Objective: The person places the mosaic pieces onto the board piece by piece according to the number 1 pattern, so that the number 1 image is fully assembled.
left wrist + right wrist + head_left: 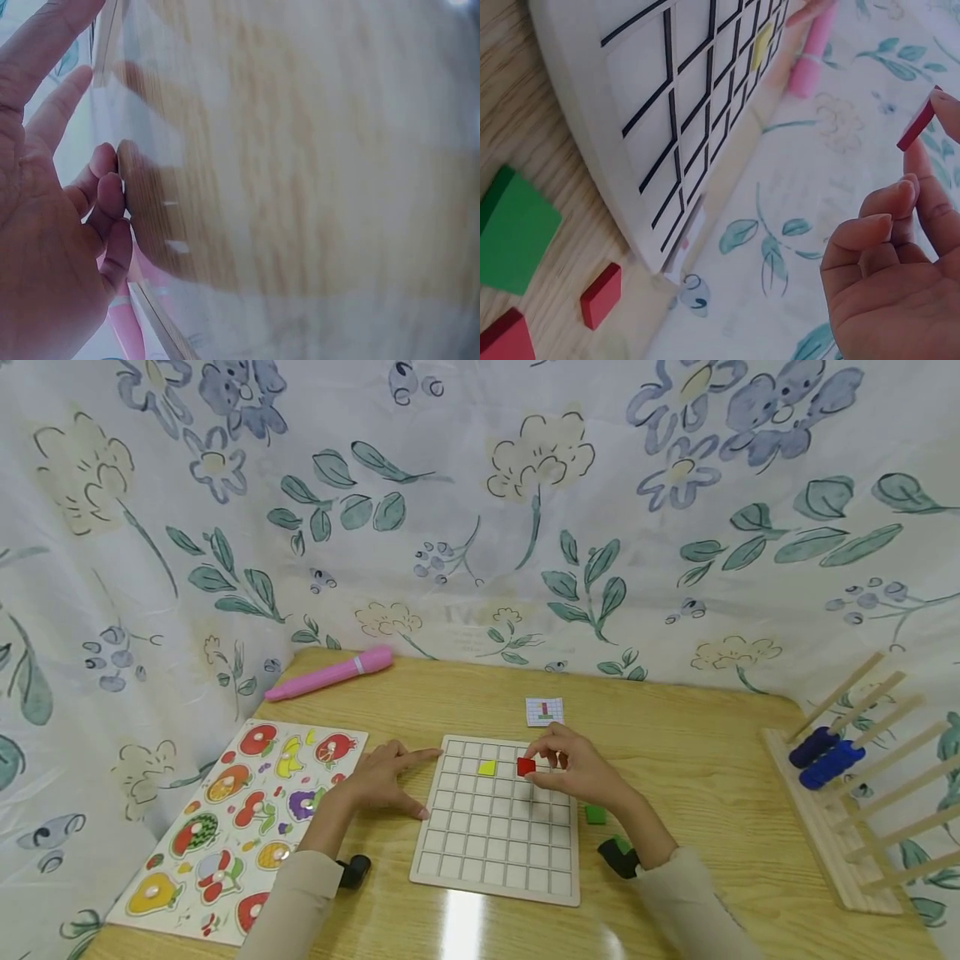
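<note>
A white grid board [495, 845] with square cells lies on the wooden table. My right hand [573, 764] pinches a red tile [526, 767] between thumb and fingertip, over the upper right cells; in the right wrist view the tile [919, 124] is held apart from the board. A yellow tile [487, 767] with a slanted side sits in the upper part of the grid. At the board's left edge, my left hand [378, 781] rests with index finger and thumb stretched out to it. Its other fingers bend down to the table in the left wrist view.
Right of the board lie a green tile [517, 232] and two red pieces, one a small red tile [601, 296]. A printed pattern card [544, 712] lies behind. Left are a fruit puzzle board [217, 793] and pink marker [330, 675]; a wooden peg rack [832, 827] stands right.
</note>
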Tool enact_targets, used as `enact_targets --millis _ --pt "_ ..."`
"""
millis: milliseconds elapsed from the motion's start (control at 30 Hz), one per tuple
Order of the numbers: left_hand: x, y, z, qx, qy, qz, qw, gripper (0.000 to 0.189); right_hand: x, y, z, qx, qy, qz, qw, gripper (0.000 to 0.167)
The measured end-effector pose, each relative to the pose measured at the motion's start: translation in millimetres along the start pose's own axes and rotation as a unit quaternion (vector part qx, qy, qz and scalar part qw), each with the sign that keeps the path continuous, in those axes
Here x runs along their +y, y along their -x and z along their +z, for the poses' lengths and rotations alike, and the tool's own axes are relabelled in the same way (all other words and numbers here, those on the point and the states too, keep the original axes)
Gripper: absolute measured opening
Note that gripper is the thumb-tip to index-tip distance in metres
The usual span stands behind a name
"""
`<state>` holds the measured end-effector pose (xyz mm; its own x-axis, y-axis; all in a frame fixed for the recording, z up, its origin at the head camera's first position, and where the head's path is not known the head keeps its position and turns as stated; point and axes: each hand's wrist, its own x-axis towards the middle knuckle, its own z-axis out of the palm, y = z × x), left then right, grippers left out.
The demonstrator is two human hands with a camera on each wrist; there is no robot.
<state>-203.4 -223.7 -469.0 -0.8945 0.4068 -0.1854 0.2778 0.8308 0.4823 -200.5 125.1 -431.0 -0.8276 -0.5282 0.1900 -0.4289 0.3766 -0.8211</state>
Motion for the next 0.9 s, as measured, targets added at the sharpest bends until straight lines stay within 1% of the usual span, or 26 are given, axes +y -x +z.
enact_targets --millis 233,467,667,900 --pt "-2.0 -0.6 1.9 0.004 -0.007 -0.001 1.0 0.101 4 -8.7 9 -0.007 -0.021 -0.018 0.9996 0.018" --pt "-0.7 0.2 0.5 0.006 -0.011 0.004 0.9999 0.1 10 -16.5 16 -0.012 -0.02 -0.024 0.9994 0.017" --pt "-1.9 -0.6 1.3 0.01 -0.007 0.007 0.9999 0.1 19 -23.8 23 -0.016 -0.017 0.005 0.9997 0.019" --pt "-3.9 -1.2 2.5 0.01 -0.005 0.007 0.9999 0.1 28 -30.2 28 -0.033 0.01 0.049 0.9982 0.021"
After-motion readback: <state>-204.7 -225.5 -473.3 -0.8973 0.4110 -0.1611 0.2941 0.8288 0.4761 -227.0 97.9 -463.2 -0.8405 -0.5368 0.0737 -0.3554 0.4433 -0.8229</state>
